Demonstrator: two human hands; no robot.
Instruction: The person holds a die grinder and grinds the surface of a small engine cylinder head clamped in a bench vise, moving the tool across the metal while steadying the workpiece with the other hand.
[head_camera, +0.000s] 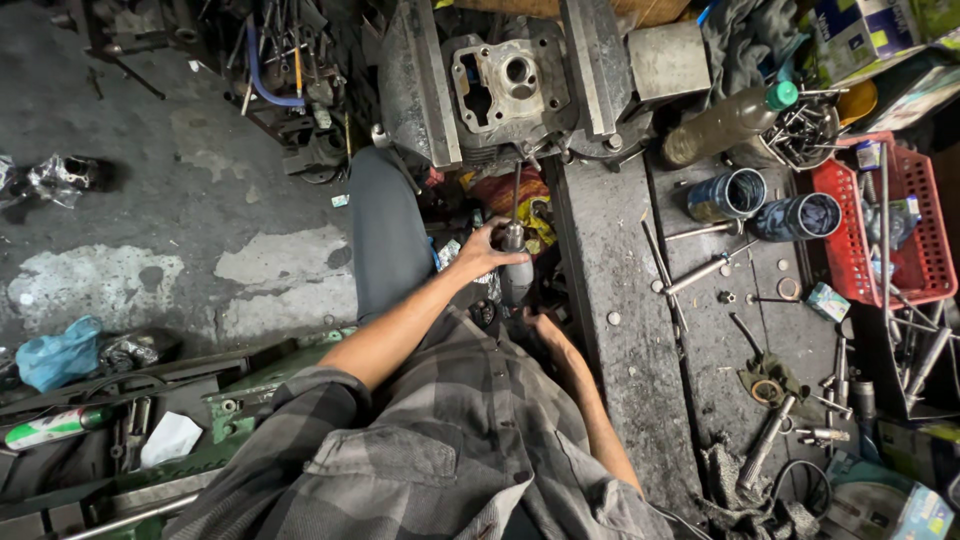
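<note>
The screwdriver (516, 250) was gripped upright by the left hand (484, 250), its shaft pointing at the engine block (505, 85); the right hand (545, 330), below it, could not be judged.

Grimy surface (620, 330) lay right of the fingers (497, 238), bearing two cans (765, 205), red basket (880, 225), bottle (728, 122), scattered bolts (700, 270).

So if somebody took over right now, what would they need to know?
Left hand: wrapped around the top of the tool handle; its thin shaft points up at the grey metal engine part clamped in the vise.
Right hand: low under the handle, mostly hidden, its grip unclear.
Bench to the right carries loose bolts, two dark cans and a red basket.
Done or left: cannot tell; the shaft's tip is hidden.
</note>
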